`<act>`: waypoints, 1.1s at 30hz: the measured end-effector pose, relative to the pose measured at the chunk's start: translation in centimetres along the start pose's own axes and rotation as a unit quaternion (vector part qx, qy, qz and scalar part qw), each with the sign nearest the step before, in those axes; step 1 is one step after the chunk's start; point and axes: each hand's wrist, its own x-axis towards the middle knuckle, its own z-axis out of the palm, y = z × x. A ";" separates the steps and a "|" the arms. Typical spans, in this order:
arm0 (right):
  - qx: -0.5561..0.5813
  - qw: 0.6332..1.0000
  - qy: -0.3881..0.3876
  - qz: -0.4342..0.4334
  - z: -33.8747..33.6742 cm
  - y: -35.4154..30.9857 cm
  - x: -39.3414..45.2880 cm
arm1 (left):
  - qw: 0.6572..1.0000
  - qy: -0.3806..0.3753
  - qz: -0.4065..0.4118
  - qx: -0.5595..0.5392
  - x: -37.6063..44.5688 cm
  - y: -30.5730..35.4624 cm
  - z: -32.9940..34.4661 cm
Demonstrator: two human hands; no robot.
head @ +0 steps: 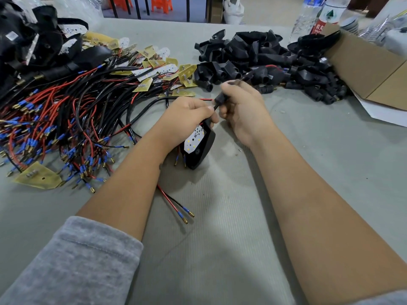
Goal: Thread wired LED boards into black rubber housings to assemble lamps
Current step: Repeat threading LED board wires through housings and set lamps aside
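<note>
My left hand (189, 112) grips the top of a black rubber housing (203, 150) in the middle of the table. A white LED board (195, 137) sits inside it, face up. My right hand (240, 106) grips the housing's black stem (219, 100) just above, and a blurred dark wire runs up out of its fingers. A loose red-and-black wire pair (174, 202) with blue sleeves and brass tips lies on the mat below the housing.
A large tangle of wired LED boards (77, 102) covers the left side. Assembled lamps (28, 40) are heaped at the far left. A pile of empty black housings (264, 62) lies at the back right, beside a cardboard box (374, 69) and plastic bottles (312, 16).
</note>
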 end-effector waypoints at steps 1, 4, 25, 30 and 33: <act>-0.037 0.999 -0.015 -0.006 0.2 0.2 -0.1 | 1.000 0.003 0.001 0.002 0.0 -0.1 0.0; -0.067 0.997 -0.030 -0.018 0.6 0.3 -0.3 | 1.000 0.009 0.000 -0.003 0.0 -0.1 0.1; 0.116 0.993 0.025 0.002 -0.1 0.1 0.2 | 0.984 0.154 0.008 -0.094 0.2 -0.2 -0.4; 0.095 0.995 0.013 0.003 -0.2 -0.1 0.0 | 0.981 0.163 -0.009 -0.108 0.3 -0.1 -0.2; 0.092 0.996 0.010 0.001 -0.2 -0.1 -0.1 | 0.979 0.169 -0.015 -0.112 0.4 -0.1 -0.2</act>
